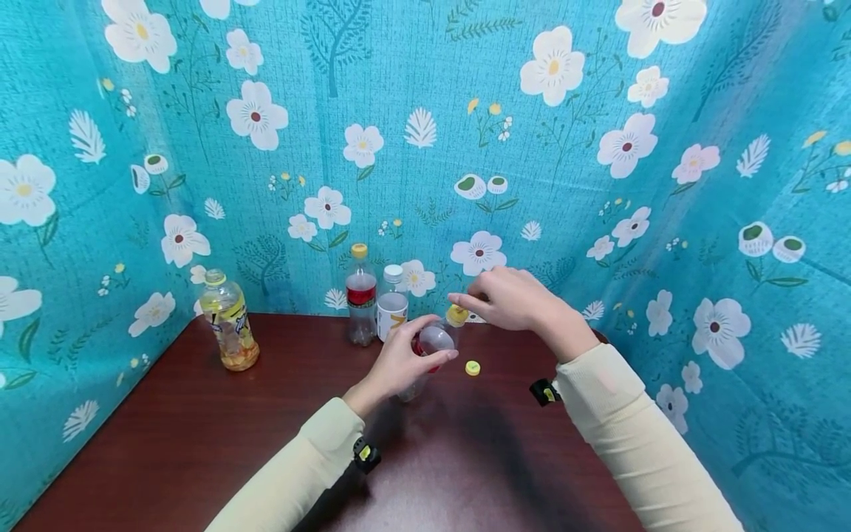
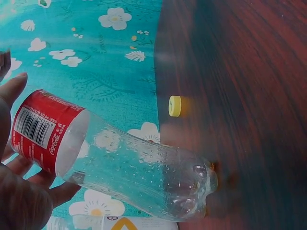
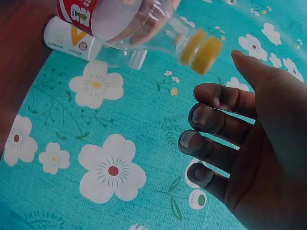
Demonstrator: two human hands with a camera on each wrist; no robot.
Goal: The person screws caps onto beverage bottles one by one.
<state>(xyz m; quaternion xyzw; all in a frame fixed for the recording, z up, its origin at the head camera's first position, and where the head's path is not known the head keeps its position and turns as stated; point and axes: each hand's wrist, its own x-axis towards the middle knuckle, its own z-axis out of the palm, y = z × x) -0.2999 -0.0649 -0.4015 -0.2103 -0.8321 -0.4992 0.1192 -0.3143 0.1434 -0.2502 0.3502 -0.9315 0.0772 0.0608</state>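
Note:
My left hand [image 1: 402, 362] grips a clear plastic Coca-Cola bottle [image 2: 139, 163] around its red label [image 2: 45, 129]. The bottle is tilted, its neck up to the right, and its base is low over the table. A yellow cap [image 3: 201, 51] sits on the neck, above a yellow ring. Beside that cap is my right hand [image 1: 508, 297], fingers loosely bent. The right wrist view shows a gap between its fingertips [image 3: 201, 115] and the cap, with nothing held. Another yellow cap [image 1: 473, 368] lies on the table to the right of the bottle.
Behind the left hand stand a yellow-capped bottle with a red label [image 1: 361, 295] and a white-capped bottle [image 1: 392, 304]. A yellow-labelled bottle [image 1: 229, 325] stands far left on the dark red table [image 1: 219, 443]. A blue flowered cloth [image 1: 412, 192] hangs behind.

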